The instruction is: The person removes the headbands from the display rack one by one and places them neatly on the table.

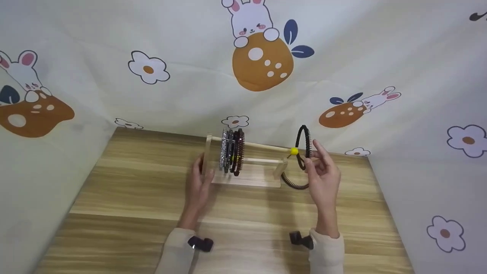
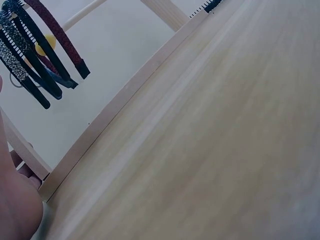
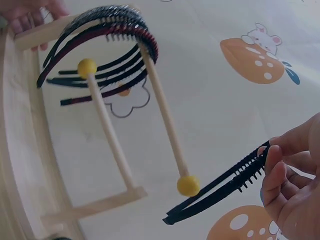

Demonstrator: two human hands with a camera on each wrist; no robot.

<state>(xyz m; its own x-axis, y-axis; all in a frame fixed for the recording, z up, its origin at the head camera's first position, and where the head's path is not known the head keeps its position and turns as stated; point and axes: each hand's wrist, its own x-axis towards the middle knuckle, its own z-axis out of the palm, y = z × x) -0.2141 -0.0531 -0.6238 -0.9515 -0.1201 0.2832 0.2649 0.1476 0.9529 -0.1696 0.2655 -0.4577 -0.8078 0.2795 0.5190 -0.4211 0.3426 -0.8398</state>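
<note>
My left hand grips the left upright of a wooden headband stand, its thumb in front and fingers behind. Several headbands, silvery, dark and deep red, hang together on the stand's upper rod, towards the left. My right hand pinches a black toothed headband between thumb and fingers, beside the yellow ball at that rod's right end. In the right wrist view, the band's tips point towards the ball. Whether they touch cannot be told.
Another dark toothed headband lies on the wood-grain table, right of the stand's base. A lower rod with its own yellow ball runs below the upper one. Printed cloth rises behind and at both sides.
</note>
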